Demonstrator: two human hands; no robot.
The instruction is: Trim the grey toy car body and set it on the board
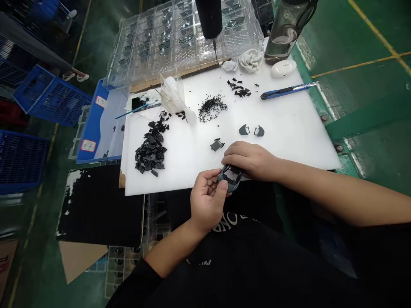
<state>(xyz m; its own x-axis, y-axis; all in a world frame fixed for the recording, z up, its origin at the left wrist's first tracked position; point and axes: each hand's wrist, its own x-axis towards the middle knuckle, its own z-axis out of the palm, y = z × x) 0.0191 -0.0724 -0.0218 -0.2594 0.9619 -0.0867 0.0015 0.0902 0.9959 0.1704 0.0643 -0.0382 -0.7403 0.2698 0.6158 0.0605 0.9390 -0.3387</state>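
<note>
Between both hands, at the near edge of the white board, is a small dark grey-green plastic shell with an opening in its top. My left hand pinches its near left side between thumb and fingers. My right hand is closed over its far right side, and its fingertips are partly hidden. Just beyond the hands lies a small grey clip-like part. Two curved grey pieces, a left one and a right one, rest side by side farther off.
A heap of dark plastic pieces covers the board's left. Tiny black pins lie mid-board. A black electric screwdriver hangs above a clear compartment tray. A blue knife, white case and bottle are at right.
</note>
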